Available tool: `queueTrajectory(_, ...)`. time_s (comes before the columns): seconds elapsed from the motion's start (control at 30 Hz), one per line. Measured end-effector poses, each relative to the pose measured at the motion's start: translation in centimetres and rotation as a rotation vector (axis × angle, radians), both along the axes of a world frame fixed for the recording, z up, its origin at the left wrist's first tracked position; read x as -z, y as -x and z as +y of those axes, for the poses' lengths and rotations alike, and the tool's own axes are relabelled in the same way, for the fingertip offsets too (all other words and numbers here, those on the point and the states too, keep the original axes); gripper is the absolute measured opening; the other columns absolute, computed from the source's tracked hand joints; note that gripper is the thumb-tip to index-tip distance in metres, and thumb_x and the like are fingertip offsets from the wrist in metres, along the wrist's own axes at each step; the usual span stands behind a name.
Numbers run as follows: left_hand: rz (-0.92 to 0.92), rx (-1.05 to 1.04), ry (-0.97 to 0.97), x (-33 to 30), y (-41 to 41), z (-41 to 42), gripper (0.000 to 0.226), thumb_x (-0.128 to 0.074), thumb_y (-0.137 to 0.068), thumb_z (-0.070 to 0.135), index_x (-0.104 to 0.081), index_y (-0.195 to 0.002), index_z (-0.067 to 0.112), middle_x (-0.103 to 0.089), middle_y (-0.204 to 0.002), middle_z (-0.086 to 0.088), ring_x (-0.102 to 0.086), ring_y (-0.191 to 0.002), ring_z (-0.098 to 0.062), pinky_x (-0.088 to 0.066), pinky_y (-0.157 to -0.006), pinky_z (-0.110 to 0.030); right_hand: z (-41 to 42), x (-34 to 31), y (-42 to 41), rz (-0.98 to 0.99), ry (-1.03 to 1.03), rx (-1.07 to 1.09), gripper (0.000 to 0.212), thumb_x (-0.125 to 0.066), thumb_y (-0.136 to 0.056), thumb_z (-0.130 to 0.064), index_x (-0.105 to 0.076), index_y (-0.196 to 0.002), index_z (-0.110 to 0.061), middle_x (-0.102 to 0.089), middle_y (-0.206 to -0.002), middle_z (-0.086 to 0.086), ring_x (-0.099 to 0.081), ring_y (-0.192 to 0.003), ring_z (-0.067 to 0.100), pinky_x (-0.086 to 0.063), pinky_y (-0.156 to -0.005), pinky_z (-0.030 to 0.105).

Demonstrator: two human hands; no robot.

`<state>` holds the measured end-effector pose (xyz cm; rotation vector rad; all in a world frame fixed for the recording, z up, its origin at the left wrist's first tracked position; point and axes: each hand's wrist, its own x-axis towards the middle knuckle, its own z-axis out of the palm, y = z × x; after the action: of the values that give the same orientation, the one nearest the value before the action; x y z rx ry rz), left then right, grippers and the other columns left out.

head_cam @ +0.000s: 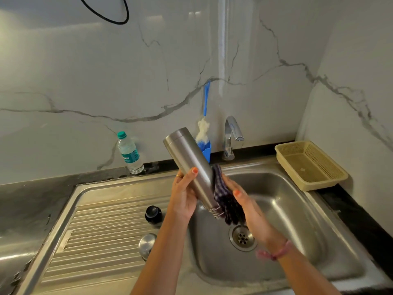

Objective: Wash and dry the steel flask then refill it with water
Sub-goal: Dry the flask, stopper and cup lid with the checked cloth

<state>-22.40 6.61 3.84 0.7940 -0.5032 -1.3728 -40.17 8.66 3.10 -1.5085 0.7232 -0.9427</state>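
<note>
Marble wall, steel sink [314,211]; flask [191,167] in left hand [182,194].

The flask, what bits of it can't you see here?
Head view:
- The flask's open mouth points down towards the sink; its inside is hidden.
- Its right side is covered by the checked cloth.
- Right hand's fingers are hidden behind the cloth.
- Wetness: too small to tell.
</note>
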Motion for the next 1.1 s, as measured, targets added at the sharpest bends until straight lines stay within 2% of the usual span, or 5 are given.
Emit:
queueTrajectory(0.13, 0.064, -0.040, 0.007, -0.3, 0.8, 0.3, 0.107, -0.101, -0.028, 0.035, -0.057, -0.121, 0.008, -0.074, -0.086, -0.003, -0.072, -0.080, -0.017, -0.059, -0.067, -0.031, 0.9, 2.0, -0.1, 0.020, -0.059, 0.141, 0.053, -0.036, -0.092, -0.054, -0.040, -0.141, -0.036, -0.047, -0.141, -0.016, -0.041, -0.135, 0.006, -0.041, -0.102, 0.017)
queueTrajectory(0.43, 0.009, 0.098, 0.099, 0.0, 1.6, 0.5, 0.095, -0.092, -0.062, 0.036, -0.045, -0.144, 0.027, -0.062, -0.132, -0.012, -0.064, -0.115, -0.029, -0.056, -0.087, -0.042, -2.7, -1.8, -3.2, 0.368, 0.356, 0.339, 0.063, -0.020, -0.094, -0.067, -0.019, -0.150, -0.039, -0.051, -0.138, -0.006, -0.047, -0.126, 0.014, -0.045, -0.103, 0.042)
queueTrajectory(0.73, -0.087, 0.140, 0.075, 0.2, 2.4, 1.5, 0.057, -0.068, -0.082, 0.023, -0.052, -0.136, 0.025, -0.067, -0.115, -0.008, -0.065, -0.103, -0.026, -0.054, -0.094, -0.049, -7.0, -8.9, -5.3, 0.300, 0.371, 0.292, 0.048, -0.025, -0.102, -0.045, -0.036, -0.141, -0.020, -0.062, -0.108, 0.001, -0.060, -0.092, 0.007, -0.045, -0.078, 0.015)
queueTrajectory(0.93, 0.001, -0.005, 0.068, 0.3, 0.9, 0.7, 0.098, -0.089, -0.060, 0.044, -0.046, -0.142, 0.012, -0.062, -0.122, -0.018, -0.064, -0.104, -0.031, -0.056, -0.084, -0.041, 0.6, -1.1, -3.2, 0.700, 0.430, 0.313, 0.073, -0.011, -0.094, -0.062, -0.013, -0.154, -0.020, -0.044, -0.141, 0.005, -0.046, -0.121, 0.020, -0.038, -0.104, 0.032)
queueTrajectory(1.1, 0.014, -0.074, 0.070, 1.3, 0.7, 0.9, 0.057, -0.062, -0.081, 0.041, -0.056, -0.130, 0.012, -0.067, -0.103, -0.011, -0.066, -0.092, -0.023, -0.056, -0.080, -0.038, 3.6, 2.0, -1.7, 0.499, 0.188, 0.236, 0.072, -0.023, -0.093, -0.063, -0.010, -0.153, -0.027, -0.035, -0.150, -0.005, -0.042, -0.131, 0.010, -0.031, -0.114, 0.028)
